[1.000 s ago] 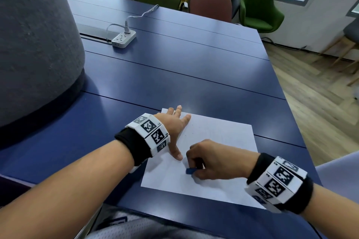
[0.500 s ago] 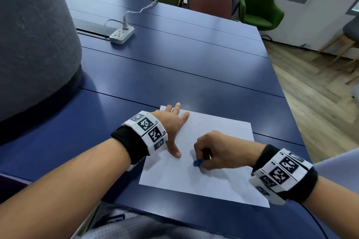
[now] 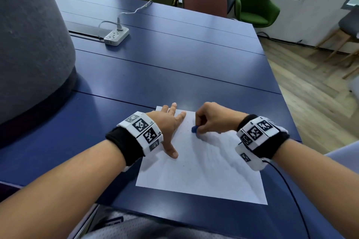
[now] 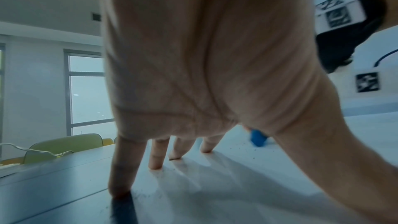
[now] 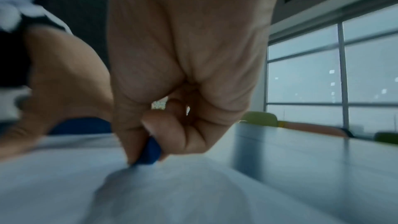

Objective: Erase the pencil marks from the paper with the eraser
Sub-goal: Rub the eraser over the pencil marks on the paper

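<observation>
A white sheet of paper lies on the dark blue table near its front edge. My right hand pinches a small blue eraser and presses its tip on the paper near the far edge. The eraser shows between thumb and curled fingers in the right wrist view, and the same eraser appears beyond my left palm. My left hand lies spread on the paper's far left corner, fingers straight and pressing down. Faint grey smudges and small crumbs mark the sheet.
A white power strip with a plugged cable sits far back on the table. A large grey upholstered form rises at the left. Coloured chairs stand beyond the far edge; the table's right edge drops to wooden floor.
My right hand has carried the eraser up the sheet, from beside the left thumb to near the paper's far edge. The left hand stays pressed on the paper.
</observation>
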Demonstrator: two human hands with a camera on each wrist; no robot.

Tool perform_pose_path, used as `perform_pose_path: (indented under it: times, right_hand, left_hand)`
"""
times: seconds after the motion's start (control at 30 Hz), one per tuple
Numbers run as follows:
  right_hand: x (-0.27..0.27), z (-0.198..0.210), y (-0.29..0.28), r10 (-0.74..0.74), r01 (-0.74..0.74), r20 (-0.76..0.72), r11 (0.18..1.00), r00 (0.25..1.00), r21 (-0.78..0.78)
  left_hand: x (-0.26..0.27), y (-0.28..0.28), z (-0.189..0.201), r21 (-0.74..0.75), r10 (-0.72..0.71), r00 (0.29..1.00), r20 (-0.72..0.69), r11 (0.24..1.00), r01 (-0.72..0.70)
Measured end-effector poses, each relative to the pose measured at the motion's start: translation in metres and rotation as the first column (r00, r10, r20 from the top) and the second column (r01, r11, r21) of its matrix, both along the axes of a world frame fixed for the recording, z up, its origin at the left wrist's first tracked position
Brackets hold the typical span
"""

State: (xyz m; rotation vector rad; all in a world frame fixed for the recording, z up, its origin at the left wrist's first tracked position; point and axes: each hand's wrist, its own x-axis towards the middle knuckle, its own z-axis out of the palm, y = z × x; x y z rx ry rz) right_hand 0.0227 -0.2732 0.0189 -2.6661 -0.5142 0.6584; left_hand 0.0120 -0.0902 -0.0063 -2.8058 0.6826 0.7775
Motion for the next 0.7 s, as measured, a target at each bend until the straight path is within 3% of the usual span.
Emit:
perform_pose_path:
  times: [0.1,0.27,0.4,0.57,0.7]
  right_hand:
    - [0.016,-0.007,-0.006,-0.047,0.045,0.153,0.999,0.987,0.015]
    - [0.006,-0.004,-0.005,0.069,-0.071,-0.059,0.997,0.996,-0.026]
    - [0.016,-0.005,-0.009,-0.029,0.025,0.081,0.998,0.996,0.055]
    - [0.002,-0.006,-0.004,0.078,-0.076,-0.078,0.997,0.994,0.028]
    - [0.011,-0.008,-0.007,-0.013,0.008,0.082,0.998,0.997,0.056]
  left_hand:
    - [0.000,0.001,0.000,-0.008,0.005,1.000,-0.003,1.000,-0.005]
    - [0.000,0.001,0.000,-0.008,0.007,1.000,-0.003,1.000,-0.007]
    - [0.001,0.001,-0.001,-0.010,0.003,1.000,0.002,1.000,-0.003]
    - [0.000,0.000,-0.001,0.004,0.002,1.000,-0.002,1.000,-0.002]
    - [0.001,0.001,-0.001,-0.006,0.003,1.000,-0.003,1.000,-0.003]
